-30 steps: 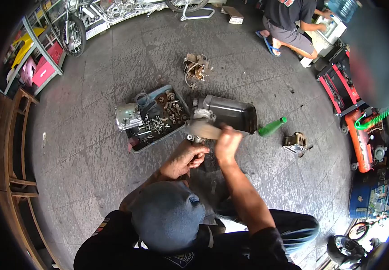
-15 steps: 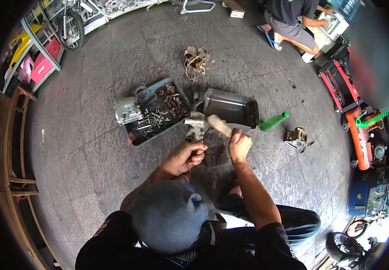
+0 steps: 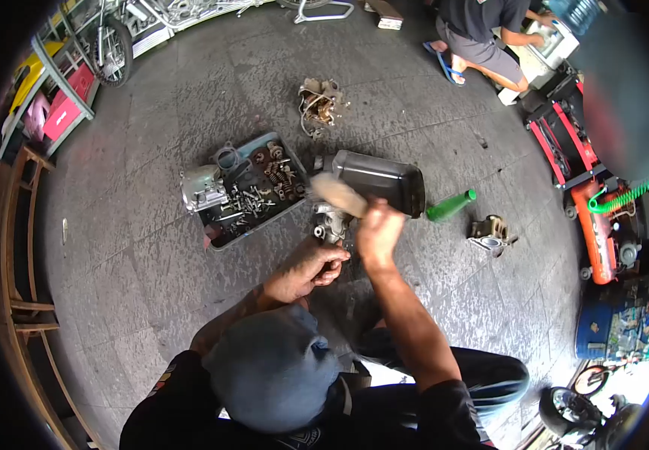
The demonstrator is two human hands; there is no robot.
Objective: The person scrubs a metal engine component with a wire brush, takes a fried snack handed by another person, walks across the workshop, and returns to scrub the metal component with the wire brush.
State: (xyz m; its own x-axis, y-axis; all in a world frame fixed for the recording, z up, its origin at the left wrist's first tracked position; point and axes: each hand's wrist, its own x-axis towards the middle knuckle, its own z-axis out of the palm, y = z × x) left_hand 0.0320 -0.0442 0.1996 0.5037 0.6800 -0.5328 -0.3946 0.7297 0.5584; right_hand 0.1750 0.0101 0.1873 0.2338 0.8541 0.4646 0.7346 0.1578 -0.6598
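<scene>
My right hand (image 3: pixel 378 236) is closed around a pale, wooden-looking tool (image 3: pixel 338 195), smeared by motion. The tool slants up and left, above a grey metal engine part (image 3: pixel 332 223); whether they touch I cannot tell. Just below that part, my left hand (image 3: pixel 311 268) is closed, its fingers curled together. Anything in those fingers is hidden or too small to name. Left of the hands stands a grey tray (image 3: pixel 264 231) with springs, bolts and a metal cover (image 3: pixel 204 189). A dark plastic container (image 3: pixel 377 174) lies behind the engine part.
A green bottle (image 3: pixel 450 205) lies right of the container, with a metal cylinder block (image 3: pixel 491 232) beyond it. A dirty engine part (image 3: pixel 320 105) rests farther ahead. Another person (image 3: pixel 482 41) crouches at upper right. A wooden bench (image 3: pixel 21 247) stands left; an orange compressor (image 3: pixel 596 232) right.
My right hand has moved left and slightly up with the tool, whose end now reaches farther left over the engine part. My left hand stays nearly in place. The view has shifted slightly.
</scene>
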